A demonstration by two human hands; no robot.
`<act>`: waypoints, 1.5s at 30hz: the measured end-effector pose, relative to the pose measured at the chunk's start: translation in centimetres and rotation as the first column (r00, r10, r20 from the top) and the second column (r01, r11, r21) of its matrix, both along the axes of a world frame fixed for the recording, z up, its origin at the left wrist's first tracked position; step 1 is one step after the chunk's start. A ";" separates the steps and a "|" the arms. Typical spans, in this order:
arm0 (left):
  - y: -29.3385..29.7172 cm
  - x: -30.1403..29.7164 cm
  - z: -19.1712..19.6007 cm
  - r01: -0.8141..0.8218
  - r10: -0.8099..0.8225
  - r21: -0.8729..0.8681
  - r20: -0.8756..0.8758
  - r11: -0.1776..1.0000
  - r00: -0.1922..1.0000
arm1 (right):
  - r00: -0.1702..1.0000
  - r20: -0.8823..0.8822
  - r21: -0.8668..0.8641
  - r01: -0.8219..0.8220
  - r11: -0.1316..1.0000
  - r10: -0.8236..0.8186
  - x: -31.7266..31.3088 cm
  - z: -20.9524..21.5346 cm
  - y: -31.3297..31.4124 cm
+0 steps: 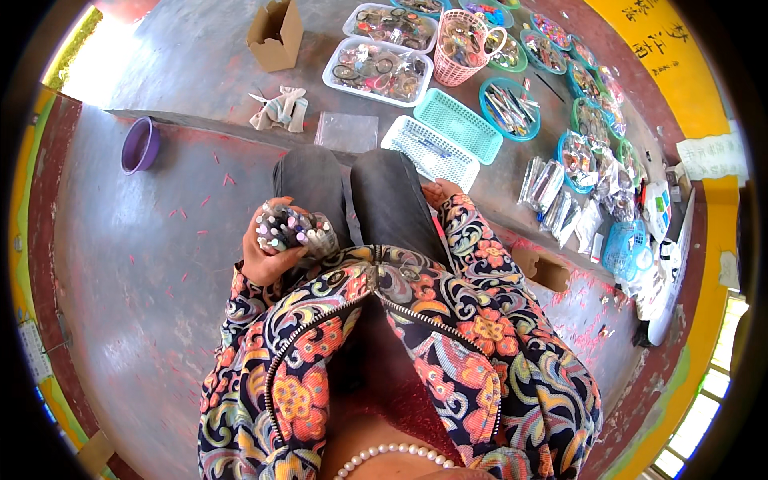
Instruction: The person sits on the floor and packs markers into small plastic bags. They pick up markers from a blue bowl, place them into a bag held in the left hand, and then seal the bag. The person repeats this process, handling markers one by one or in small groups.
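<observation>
My left hand [268, 254] grips a thick bundle of pens [294, 228], their pale caps pointing up, beside my left knee. My right hand [439, 193] rests near my right knee with its fingers loosely curled; only part of it shows past the patterned sleeve, and nothing shows in it. I am sitting, grey trousers and a flowered jacket filling the lower middle of the view. Just ahead of my knees lie a white slotted basket [429, 149] and a teal slotted basket [459, 124].
A clear plastic bag [346, 131] and a crumpled cloth [280, 110] lie on the step ahead. Beyond are white trays of packed trinkets [378, 70], a pink basket [462, 46], round teal trays [510, 108], a cardboard box [276, 34], a purple bowl [140, 145] at left.
</observation>
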State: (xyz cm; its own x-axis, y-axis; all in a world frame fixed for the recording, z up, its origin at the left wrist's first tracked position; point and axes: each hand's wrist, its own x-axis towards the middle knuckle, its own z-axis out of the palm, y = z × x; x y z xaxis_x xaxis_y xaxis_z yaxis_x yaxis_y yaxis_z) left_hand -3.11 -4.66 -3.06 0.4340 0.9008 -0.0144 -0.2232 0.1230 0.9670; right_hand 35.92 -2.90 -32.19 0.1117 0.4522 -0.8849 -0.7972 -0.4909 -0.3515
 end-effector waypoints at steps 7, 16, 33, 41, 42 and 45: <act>0.5 0.0 -0.6 -0.018 0.018 0.000 0.057 1.000 0.998 | 0.966 0.119 0.314 -0.254 0.915 0.228 0.4 10.0 0.5; -0.2 -0.2 0.2 0.027 -0.024 -0.058 0.064 0.998 0.998 | 0.561 0.722 0.454 -0.826 0.335 0.405 -11.2 32.2 0.2; -0.4 -0.6 1.0 0.292 -0.290 -0.014 -0.165 0.956 0.943 | 0.216 0.928 0.315 -0.889 -0.332 0.302 -19.6 36.2 2.4; -0.6 -0.8 0.9 0.259 -0.253 0.045 -0.104 0.965 0.962 | 0.501 0.863 0.495 -0.864 0.091 0.063 -18.4 40.5 1.0; -0.6 -0.9 0.4 0.250 -0.242 0.049 -0.128 0.967 0.962 | 0.641 0.767 0.631 -0.760 0.155 0.025 -18.0 40.4 1.3; -0.3 -0.9 -0.2 0.239 -0.232 0.045 -0.127 0.970 0.964 | 0.898 0.433 0.865 -0.392 0.312 -0.072 -16.3 39.8 2.2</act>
